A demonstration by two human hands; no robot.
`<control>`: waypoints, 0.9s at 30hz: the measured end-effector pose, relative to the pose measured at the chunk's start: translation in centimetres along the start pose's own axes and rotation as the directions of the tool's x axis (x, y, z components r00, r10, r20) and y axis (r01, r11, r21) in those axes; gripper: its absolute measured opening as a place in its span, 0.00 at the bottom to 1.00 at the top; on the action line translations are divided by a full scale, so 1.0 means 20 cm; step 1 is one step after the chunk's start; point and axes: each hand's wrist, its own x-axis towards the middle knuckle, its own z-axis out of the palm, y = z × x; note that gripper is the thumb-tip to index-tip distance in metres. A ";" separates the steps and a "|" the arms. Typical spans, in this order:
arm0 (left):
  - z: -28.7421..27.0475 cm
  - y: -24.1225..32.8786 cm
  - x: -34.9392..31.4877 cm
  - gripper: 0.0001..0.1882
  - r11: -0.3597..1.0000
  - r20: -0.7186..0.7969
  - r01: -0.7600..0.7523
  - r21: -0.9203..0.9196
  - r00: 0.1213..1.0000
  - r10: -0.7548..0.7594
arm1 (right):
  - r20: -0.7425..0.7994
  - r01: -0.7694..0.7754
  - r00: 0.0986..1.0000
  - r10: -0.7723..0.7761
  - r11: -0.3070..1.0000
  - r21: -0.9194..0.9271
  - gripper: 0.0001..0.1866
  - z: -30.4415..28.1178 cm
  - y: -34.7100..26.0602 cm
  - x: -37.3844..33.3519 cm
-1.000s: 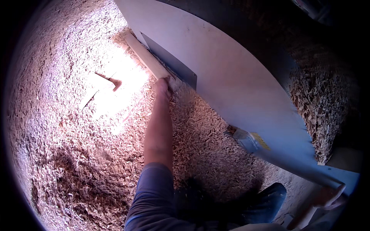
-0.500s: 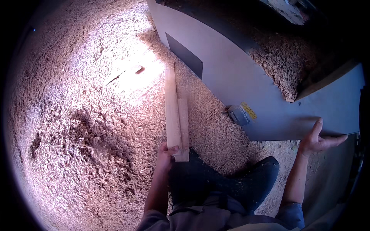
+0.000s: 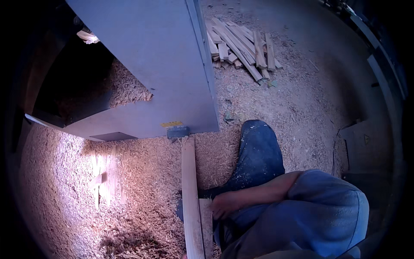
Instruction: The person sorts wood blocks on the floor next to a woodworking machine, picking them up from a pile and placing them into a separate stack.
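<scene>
Two pale wooden boards lie side by side in front of me: a long board (image 3: 189,185) and a shorter board (image 3: 206,224). Just a sliver of my left hand (image 3: 184,256) shows at the lower edge of the picture, against the long board's left side; it stays closed on the boards, most of it out of sight. My right hand (image 3: 223,204) reaches across from the right, its fingers curled at the shorter board's right edge near that board's far end. The fingertips are partly hidden in shadow.
A large grey metal cabinet (image 3: 155,56) with wood shavings in its opening stands ahead. Shavings (image 3: 146,181) cover the floor, with small wood pieces (image 3: 101,179) lying under bright light at left. A heap of wooden strips (image 3: 241,45) lies far right of the cabinet. My boot (image 3: 258,146) stands near its corner.
My view has turned to the right, bringing the strip heap into sight. My right hand has left the cabinet's edge and come over to the shorter board. The left hand has mostly dropped out of view.
</scene>
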 end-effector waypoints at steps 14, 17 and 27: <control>-0.03 0.63 0.40 0.35 0.882 0.331 -0.140 0.451 0.944 -0.019 | -0.011 0.399 0.881 -0.473 0.729 0.556 0.22 0.10 0.11 -0.05; -0.02 0.60 0.59 0.35 0.812 0.433 -0.296 0.504 0.900 0.059 | 0.037 0.487 0.788 -0.614 0.659 0.574 0.26 0.05 0.14 -0.12; 0.46 0.90 0.69 0.42 0.912 0.503 -0.407 -0.057 0.777 0.378 | -0.459 0.878 0.406 -0.791 0.477 -0.046 0.24 -0.12 -0.38 -0.75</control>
